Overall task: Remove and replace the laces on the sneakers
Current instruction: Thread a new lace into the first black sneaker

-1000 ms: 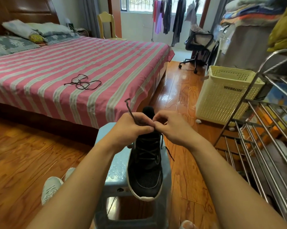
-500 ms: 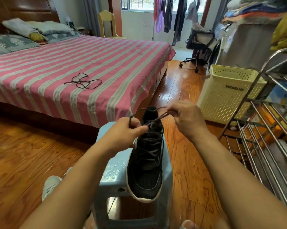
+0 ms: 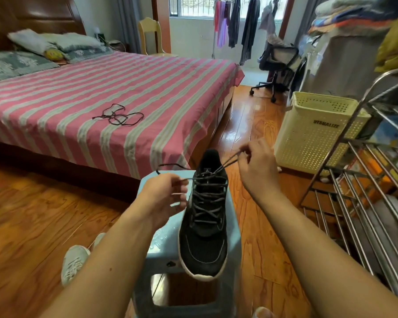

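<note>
Black sneaker on stool, laced to top; left hand and right hand each pinch a lace end pulled outward, likely tightening a knot, next form bow; spare lace on bed.

Person, head-camera view. Two forearms are seen, bare from elbow to wrist; no sleeves are shown. Left hand and right hand: bare, ungloved; no rings, watch or bands are seen. A small dark mole is noted on the left forearm. Fingernails are kept short.
</note>
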